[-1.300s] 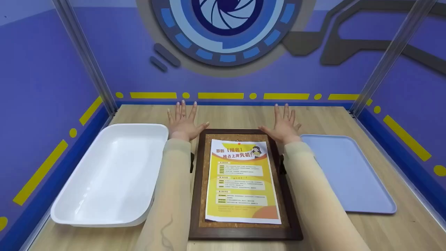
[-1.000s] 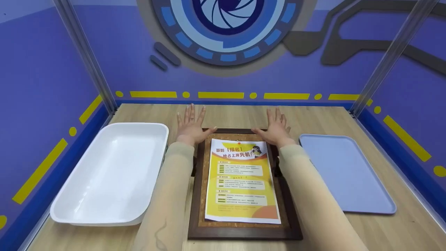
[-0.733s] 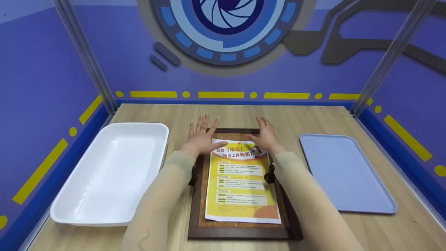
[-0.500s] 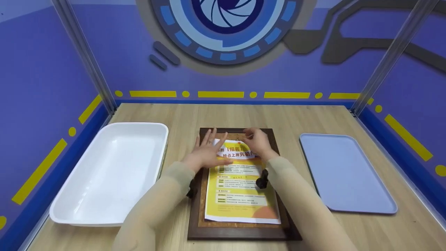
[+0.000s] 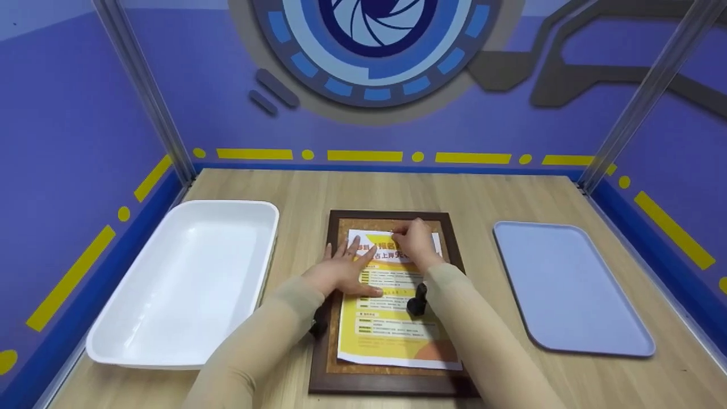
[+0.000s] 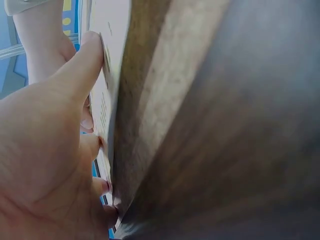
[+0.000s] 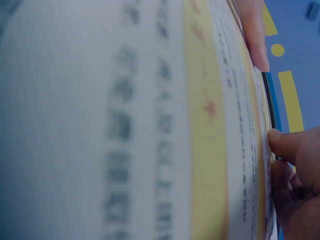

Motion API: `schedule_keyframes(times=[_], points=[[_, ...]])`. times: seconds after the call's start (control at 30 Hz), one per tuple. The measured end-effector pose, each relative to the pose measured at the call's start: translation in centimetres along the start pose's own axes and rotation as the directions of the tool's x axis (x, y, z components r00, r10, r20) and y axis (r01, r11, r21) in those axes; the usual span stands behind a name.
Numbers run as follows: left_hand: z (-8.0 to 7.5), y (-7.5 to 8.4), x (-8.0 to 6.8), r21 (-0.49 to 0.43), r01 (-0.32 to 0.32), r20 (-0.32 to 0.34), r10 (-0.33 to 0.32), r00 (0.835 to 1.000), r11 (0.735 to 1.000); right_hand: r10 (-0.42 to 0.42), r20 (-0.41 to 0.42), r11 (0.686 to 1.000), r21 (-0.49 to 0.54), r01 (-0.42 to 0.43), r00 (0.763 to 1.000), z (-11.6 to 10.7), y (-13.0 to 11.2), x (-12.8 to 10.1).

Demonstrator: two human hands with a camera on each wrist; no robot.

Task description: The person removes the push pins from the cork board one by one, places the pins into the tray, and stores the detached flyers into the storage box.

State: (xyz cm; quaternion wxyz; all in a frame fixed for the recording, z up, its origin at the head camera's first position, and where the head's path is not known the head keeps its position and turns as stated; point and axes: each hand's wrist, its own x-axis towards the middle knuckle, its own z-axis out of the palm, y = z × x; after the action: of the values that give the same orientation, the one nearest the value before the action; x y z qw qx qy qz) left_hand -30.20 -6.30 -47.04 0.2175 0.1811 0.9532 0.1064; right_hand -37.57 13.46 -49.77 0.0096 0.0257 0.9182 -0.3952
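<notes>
Flat on the yellow flyer (image 5: 392,301), the left hand (image 5: 341,271) lies with fingers spread and straight, palm pressing the sheet's left half; the left wrist view shows its thumb (image 6: 80,65) along the paper's edge. At about one o'clock from it, the right hand (image 5: 413,241) has its fingertips bunched at the flyer's top edge, seemingly pinching something small there, perhaps a pushpin, though the pictures do not show it clearly. The flyer lies on a cork board (image 5: 346,224) in a dark wooden frame (image 5: 320,352) at the table's (image 5: 466,193) centre. I judge the sheet thin, light and easily creased or torn, best lifted by an edge or corner. A white tub (image 5: 113,341) sits at nine o'clock, a pale blue tray (image 5: 573,295) at three.
</notes>
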Motion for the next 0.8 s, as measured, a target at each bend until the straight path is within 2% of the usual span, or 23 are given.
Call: schedule_keyframes(times=[0.17,0.27,0.4,0.5,0.73,0.8], points=[[-0.2,0.2,-0.1,-0.009,0.01,0.008,-0.01,1.0,1.0,-0.013,-0.017,1.0,-0.025,0.013,1.0,0.0,0.0,0.1],[0.3,-0.2,0.7,-0.023,0.019,0.009,-0.019,1.0,1.0,-0.001,0.011,0.999,-0.032,0.002,1.0,0.0,0.0,0.1],[0.4,-0.2,0.6,-0.029,0.02,0.015,-0.02,1.0,0.999,0.051,0.047,0.999,-0.011,-0.05,0.998,-0.2,0.0,0.2],[-0.1,0.3,-0.2,-0.027,0.023,0.026,-0.022,0.999,0.999,0.086,0.075,0.996,0.029,-0.089,0.993,-0.7,-0.1,0.4],[-0.1,0.1,-0.1,-0.028,-0.001,0.016,0.002,1.0,1.0,0.103,0.111,0.984,0.132,-0.118,0.988,-2.4,0.1,0.3],[-0.1,0.0,-0.1,-0.031,0.001,0.014,-0.001,1.0,1.0,0.106,0.124,0.973,0.191,-0.129,0.987,-2.9,0.4,0.1]])
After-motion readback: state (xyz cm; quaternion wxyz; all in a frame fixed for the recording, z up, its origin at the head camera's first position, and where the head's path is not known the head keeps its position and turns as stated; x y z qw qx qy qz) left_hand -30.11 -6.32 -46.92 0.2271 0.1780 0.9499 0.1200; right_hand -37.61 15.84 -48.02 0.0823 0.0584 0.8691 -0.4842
